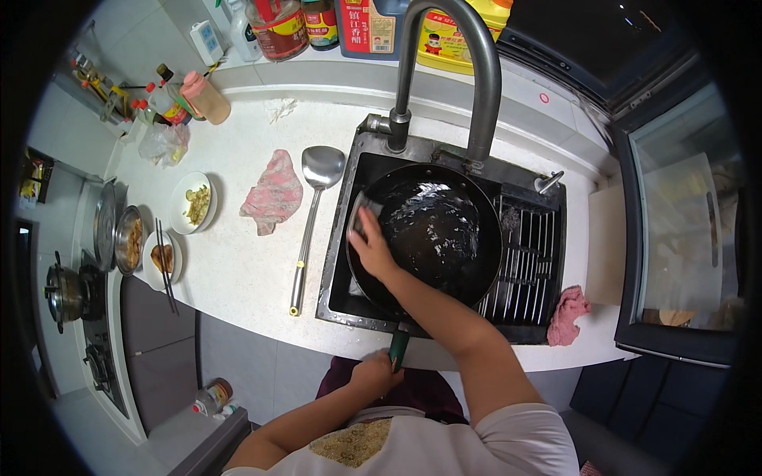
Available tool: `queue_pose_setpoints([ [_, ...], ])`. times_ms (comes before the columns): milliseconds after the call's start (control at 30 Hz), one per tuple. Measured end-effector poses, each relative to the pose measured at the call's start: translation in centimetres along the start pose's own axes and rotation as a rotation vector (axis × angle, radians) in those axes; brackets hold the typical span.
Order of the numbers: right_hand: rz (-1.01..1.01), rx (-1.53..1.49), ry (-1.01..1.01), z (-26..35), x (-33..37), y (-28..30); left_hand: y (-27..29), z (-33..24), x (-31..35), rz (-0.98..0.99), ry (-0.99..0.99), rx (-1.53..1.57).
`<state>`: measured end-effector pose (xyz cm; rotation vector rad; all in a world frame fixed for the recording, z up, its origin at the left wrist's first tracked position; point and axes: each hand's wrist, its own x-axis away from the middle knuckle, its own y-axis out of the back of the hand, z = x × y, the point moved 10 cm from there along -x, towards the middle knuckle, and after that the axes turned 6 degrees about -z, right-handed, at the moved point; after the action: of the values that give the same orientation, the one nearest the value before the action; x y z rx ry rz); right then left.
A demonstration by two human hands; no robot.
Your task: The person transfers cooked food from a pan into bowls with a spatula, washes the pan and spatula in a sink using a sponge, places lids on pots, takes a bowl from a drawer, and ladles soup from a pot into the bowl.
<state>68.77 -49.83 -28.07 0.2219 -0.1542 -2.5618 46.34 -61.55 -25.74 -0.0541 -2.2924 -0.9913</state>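
A black wok (432, 262) rests in the dark sink (343, 295) under the tap, its inside wet and shiny. My left hand (376, 376) is wrapped around the wok's green handle (399, 346) near the counter's front edge. Reaching across the pan, my right hand (373, 247) presses a greyish scrubbing cloth (368, 208) to the left rim; its exact kind is hard to make out under the fingers. Left of the sink lie a metal wok spatula (321, 168) and a pink patterned cloth (274, 194).
The tall grey tap (490, 87) arches over the sink. A drain rack (520, 274) covers its right side, with a pink rag (568, 316) beside it. At left stand bowls of food (181, 190), chopsticks (164, 266) and bottles (208, 99). An open window (675, 222) projects at right.
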Motion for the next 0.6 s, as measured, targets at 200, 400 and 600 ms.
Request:
queue_pose_setpoints([
  [200,-0.783,0.252,-0.14,-0.5,-8.8,9.9,0.3,-0.1,-0.1,0.026,0.034,0.032],
  [400,-1.329,0.033,-0.692,-4.3,-6.2,16.0,0.9,-0.6,0.2,0.039,0.029,0.054],
  [600,-0.558,0.039,-0.644,-6.0,-7.6,6.8,0.8,-0.8,0.0,0.025,0.002,0.035],
])
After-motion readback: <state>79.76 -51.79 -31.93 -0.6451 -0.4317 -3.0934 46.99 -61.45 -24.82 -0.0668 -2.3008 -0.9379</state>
